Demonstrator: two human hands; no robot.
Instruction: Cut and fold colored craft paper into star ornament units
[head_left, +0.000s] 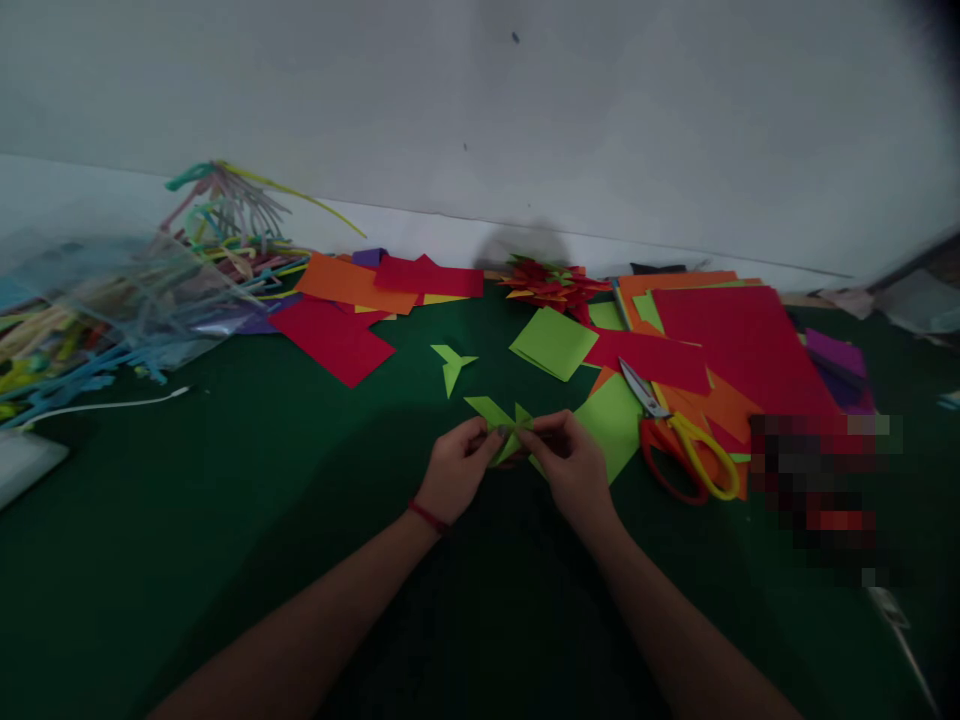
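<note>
Between my two hands is a piece of folded green paper (489, 410) with pointed flaps sticking out. My left hand (459, 468), with a red band at the wrist, pinches it from the left. From the right, my right hand (574, 462) pinches the same paper, its thumb close to the left thumb. My fingers cover the paper's middle. Just beyond lies a small three-pointed green paper piece (451, 368). A stack of green paper squares (553, 343) is behind my right hand, and a larger green sheet (615, 425) lies beside it.
Scissors (679, 435) with red and yellow handles rest on coloured sheets at right, near a large red sheet (727, 340). A red and green paper flower (544, 288) sits by the wall. Red and orange papers (334, 340) and bagged pipe cleaners (112, 300) are at left.
</note>
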